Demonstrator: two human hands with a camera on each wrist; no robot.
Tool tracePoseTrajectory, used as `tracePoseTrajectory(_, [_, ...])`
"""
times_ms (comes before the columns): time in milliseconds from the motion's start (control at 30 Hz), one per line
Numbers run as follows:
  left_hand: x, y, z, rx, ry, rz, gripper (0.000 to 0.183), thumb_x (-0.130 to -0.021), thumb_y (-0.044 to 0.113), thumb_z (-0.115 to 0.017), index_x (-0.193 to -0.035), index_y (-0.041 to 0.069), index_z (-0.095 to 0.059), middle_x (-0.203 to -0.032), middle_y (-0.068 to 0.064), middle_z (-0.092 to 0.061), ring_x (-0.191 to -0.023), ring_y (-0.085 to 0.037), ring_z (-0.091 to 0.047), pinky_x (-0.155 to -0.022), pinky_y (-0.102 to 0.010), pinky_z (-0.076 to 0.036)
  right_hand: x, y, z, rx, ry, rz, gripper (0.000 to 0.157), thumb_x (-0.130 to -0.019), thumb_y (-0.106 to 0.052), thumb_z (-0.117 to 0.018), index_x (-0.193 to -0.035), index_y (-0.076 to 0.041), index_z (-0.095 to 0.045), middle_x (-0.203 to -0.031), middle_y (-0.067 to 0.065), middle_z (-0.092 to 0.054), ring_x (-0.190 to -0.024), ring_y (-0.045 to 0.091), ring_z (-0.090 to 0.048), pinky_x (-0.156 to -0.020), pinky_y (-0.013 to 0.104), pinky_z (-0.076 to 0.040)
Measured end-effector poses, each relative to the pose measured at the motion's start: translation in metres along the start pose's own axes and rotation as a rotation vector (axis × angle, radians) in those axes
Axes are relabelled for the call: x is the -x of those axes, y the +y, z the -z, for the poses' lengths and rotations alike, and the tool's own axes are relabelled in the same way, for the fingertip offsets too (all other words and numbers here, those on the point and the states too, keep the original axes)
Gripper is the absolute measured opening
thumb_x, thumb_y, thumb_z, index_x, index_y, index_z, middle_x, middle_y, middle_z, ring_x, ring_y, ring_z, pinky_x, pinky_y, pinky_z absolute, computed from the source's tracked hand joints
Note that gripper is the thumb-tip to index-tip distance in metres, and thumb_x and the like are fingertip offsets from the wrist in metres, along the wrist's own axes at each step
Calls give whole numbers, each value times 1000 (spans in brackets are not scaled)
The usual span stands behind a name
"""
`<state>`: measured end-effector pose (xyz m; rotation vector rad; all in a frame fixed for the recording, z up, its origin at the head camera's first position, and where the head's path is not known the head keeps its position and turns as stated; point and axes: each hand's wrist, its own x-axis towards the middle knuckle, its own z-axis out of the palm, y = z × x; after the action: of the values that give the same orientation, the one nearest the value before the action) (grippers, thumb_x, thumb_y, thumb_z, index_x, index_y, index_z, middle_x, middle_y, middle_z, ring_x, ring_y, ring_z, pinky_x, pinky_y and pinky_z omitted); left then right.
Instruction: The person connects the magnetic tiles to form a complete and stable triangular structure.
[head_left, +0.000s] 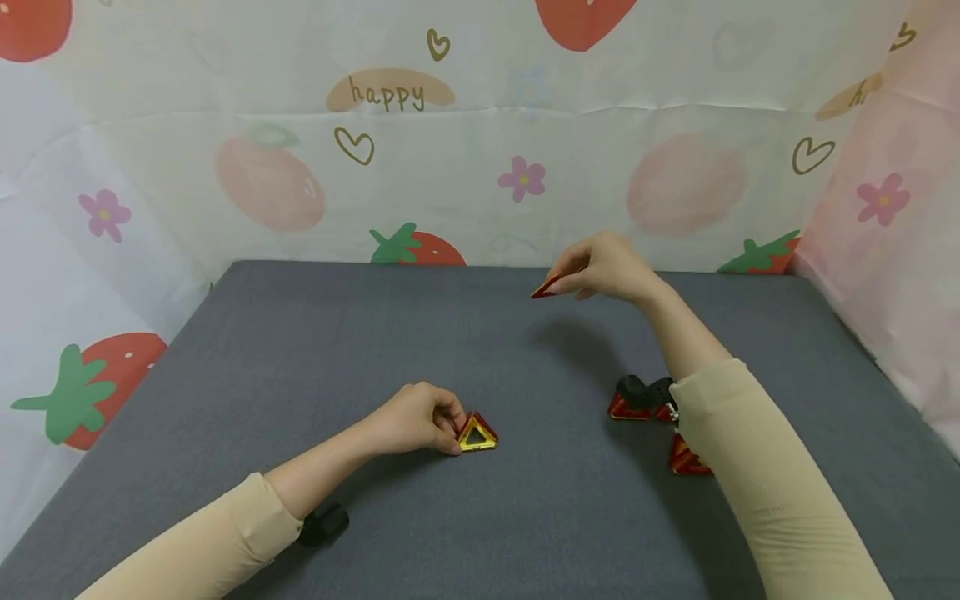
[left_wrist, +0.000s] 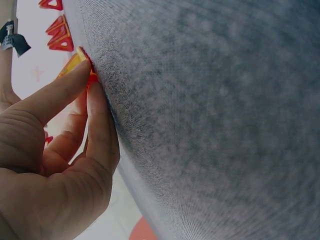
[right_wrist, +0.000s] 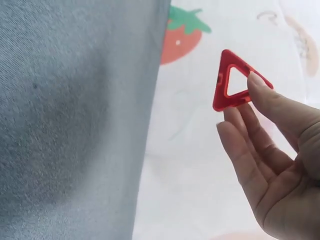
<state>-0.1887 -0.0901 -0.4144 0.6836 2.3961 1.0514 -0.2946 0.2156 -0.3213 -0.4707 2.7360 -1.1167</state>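
My left hand [head_left: 423, 419] pinches a small group of triangular magnetic tiles [head_left: 478, 434], yellow in front with red beside it, standing on the grey tabletop. In the left wrist view, my left thumb and fingers [left_wrist: 102, 127] hold the edge of the yellow and red pieces [left_wrist: 74, 62]. Above the far part of the table, my right hand [head_left: 602, 265] holds up a single red triangular tile [head_left: 545, 288]. Seen from the right wrist, that red tile [right_wrist: 220, 92] has an open triangular middle, and the thumb and fingers grip one corner.
More red triangular tiles [head_left: 628, 408] lie on the grey table [head_left: 337, 333] at the right, partly hidden by the right sleeve and wrist strap. Another red tile [head_left: 686, 457] lies nearer. A printed cloth [head_left: 480, 192] hangs behind the table.
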Motion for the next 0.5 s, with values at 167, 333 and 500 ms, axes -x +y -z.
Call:
tracePoseTrajectory(167, [0, 0, 0, 3, 3, 2, 18, -75, 5, -83, -89, 7, -72, -81, -6, -76, -68, -5, -67, -62, -23, -52, 5, -10, -10, 31, -19, 55, 11, -86, -19, -78, -96, -13, -79, -95, 7, -78, -81, 16, -70, -74, 32, -60])
tracePoseTrajectory(333, [0, 1, 0, 4, 7, 4, 18, -75, 4, -83, -88, 6, -71, -80, -6, -76, -67, -5, -66, -62, -23, -52, 14, -21, -24, 38, -84, 133, 9, -86, -20, -78, -93, -15, -79, -91, 6, -78, -75, 18, -68, -71, 32, -57])
tracePoseTrajectory(500, [-1, 1, 0, 1, 5, 8, 17, -75, 5, -83, -88, 6, -71, -79, -5, -75, -67, -5, -66, -61, -23, -52, 30, -31, -48, 30, -177, 155, 6, -87, -20, -76, -93, -22, -77, -89, -1, -77, -79, 19, -70, -73, 32, -57])
